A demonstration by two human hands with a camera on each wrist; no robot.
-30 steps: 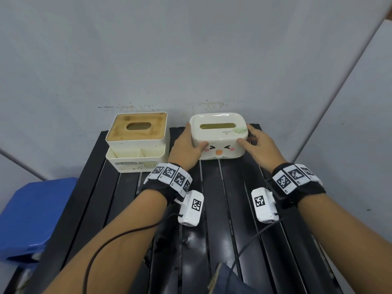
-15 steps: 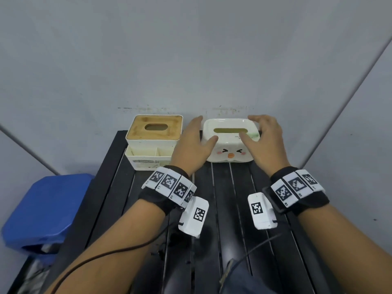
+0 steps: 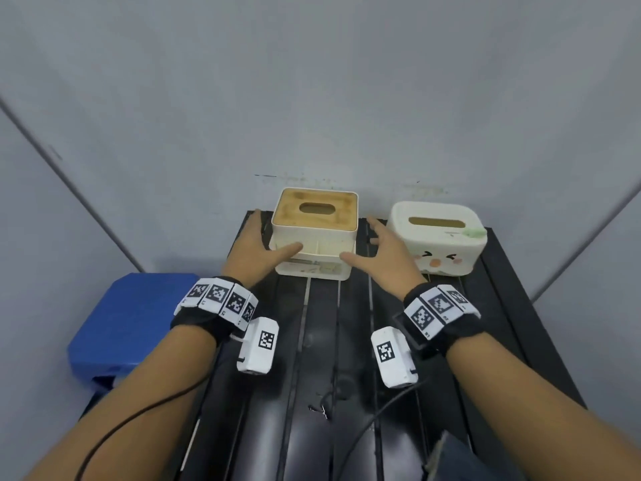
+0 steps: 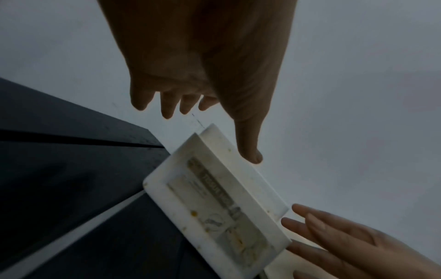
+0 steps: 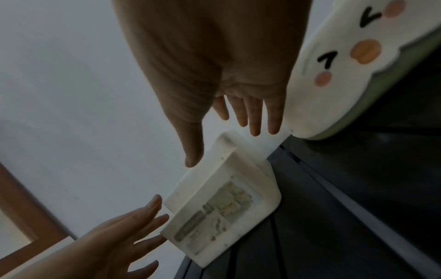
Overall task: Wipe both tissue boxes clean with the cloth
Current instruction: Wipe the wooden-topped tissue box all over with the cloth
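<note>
Hands flank the wooden-topped tissue box [image 3: 314,234] at the far end of the black slatted bench [image 3: 322,359]. That box, cream-sided with a tan lid and an oval slot, stands against the grey wall [image 3: 312,81], with a lower front tray bearing a stained label. To its left is the left hand [image 3: 255,248], fingers straight and spread, its thumb reaching across toward the tray's front edge; the left wrist view shows the thumb tip just at the box's rim, though whether it touches cannot be told. To the box's right is the right hand [image 3: 381,253], likewise an open grip with fingers extended and slightly fanned, thumb pointing at the box's near right corner; the fingers lie in the gap between the two boxes. Neither hand holds anything. Further right, apart from the first box, stands the white tissue box [image 3: 438,241] with a cartoon face on its near side, squinting eyes, pink cheeks and an orange beak, and a small green mark on the top near its right edge. A blue stool [image 3: 128,324] sits to the left of the bench, lower down. Both wrists carry black bands with white coded tags, and a dark cable runs along each forearm. At the near edge a scrap of bluish fabric [image 3: 451,459] shows; what it is cannot be told.
</note>
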